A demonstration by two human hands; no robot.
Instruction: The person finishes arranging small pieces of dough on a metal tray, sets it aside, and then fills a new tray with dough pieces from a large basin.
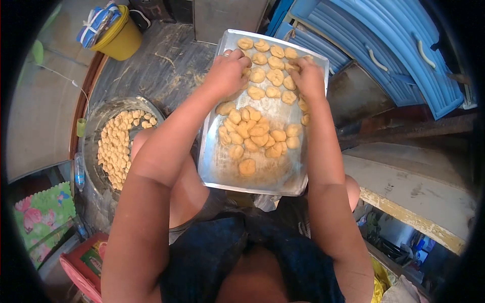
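A rectangular metal tray [217, 169] rests across my lap, carrying flattened dough pieces. Loose rows of dough pieces [275, 77] cover its far half, while a heap of dough pieces [251, 129] sits in the nearer half. At the tray's far left, my left hand [230, 73] has its fingers curled over a dough piece [246, 72], partly hidden by them. Opposite it, my right hand [309, 80] bends its fingers onto another dough piece [289, 66] near the right rim. The fingers and forearm cover some pieces along that right side.
A round metal basin [93, 146] full of small dough pieces stands on the floor at left. Behind it is a yellow bucket [124, 38] with a blue package on top. Blue cabinet drawers [394, 45] and a worn wooden shelf [414, 189] stand on the right.
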